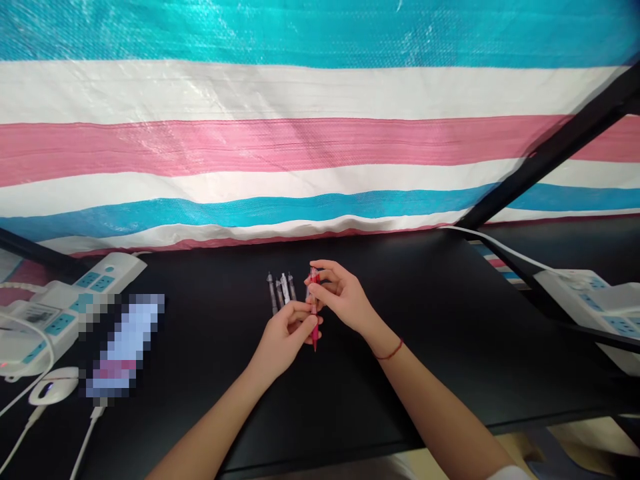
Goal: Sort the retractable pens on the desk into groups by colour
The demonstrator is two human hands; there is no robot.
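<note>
A red pen (315,308) is held upright between my two hands, its tip pointing down toward me. My left hand (291,335) pinches the lower part of its barrel between thumb and fingers. Higher up, my right hand (338,295) grips the top end, with the index finger over it. Several clear and grey pens (279,291) lie side by side on the black table (210,373), just beyond my left hand, which hides their near ends.
At left are a white power strip (120,268), a blurred phone (125,347) on a cable, and a white oval device (54,387). Another power strip (575,293) is at right, near a black metal bar (530,160). Striped sheeting (280,147) hangs behind the table.
</note>
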